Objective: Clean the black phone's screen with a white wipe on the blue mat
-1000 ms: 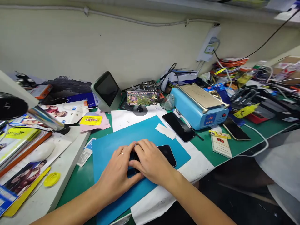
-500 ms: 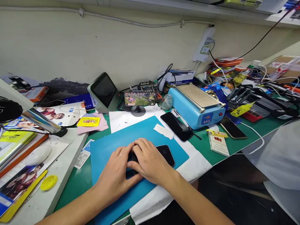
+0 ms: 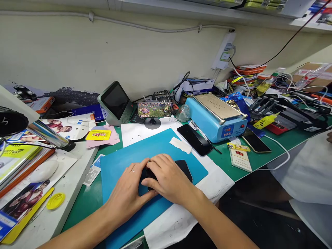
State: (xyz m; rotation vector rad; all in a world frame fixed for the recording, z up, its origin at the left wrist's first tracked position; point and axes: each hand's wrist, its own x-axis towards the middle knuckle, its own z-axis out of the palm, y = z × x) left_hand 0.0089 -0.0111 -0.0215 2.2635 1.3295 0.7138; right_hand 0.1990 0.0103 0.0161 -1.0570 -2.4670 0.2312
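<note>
"What's changed?"
"Barely anything: my left hand and right hand rest as they did a second ago, so I judge the handling is at the same stage."
"Where's the phone?"
"On the blue mat, partly under my hands, its right end showing."
"Gripped?"
"My fingertips come together by its left end; whether they clamp it, I can't tell."

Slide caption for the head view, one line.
Left hand and right hand at a smartphone on a blue mat; behind, another phone on a stand shows a game.
</note>
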